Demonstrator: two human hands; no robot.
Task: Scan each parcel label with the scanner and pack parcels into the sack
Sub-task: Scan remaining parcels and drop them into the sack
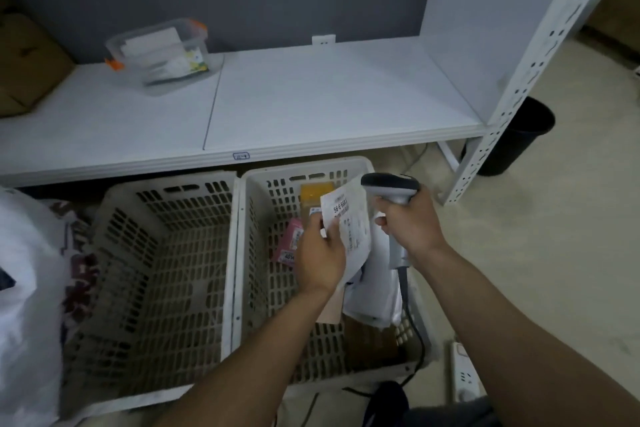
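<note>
nearest, one white power strip lies on the floor right of the baskets, and the scanner's dark cable trails over the right basket's near corner. two slatted white baskets sit side by side below the shelf: the left basket, and the right basket, which holds four loose parcels: a brown parcel, a white bag, a pink parcel and a yellow parcel. one white sack bulges at far left, beside the left basket.

over the right basket, the left hand pinches a fifth, the labelled parcel, thumb on its printed face, tilted upright. the right hand curls its fingers round the grip of the one scanner, whose head sits just beside the label's upper edge.

beyond, one white shelf carries one clear box with orange clips and one cardboard box. one black bin stands behind the shelf post.
</note>
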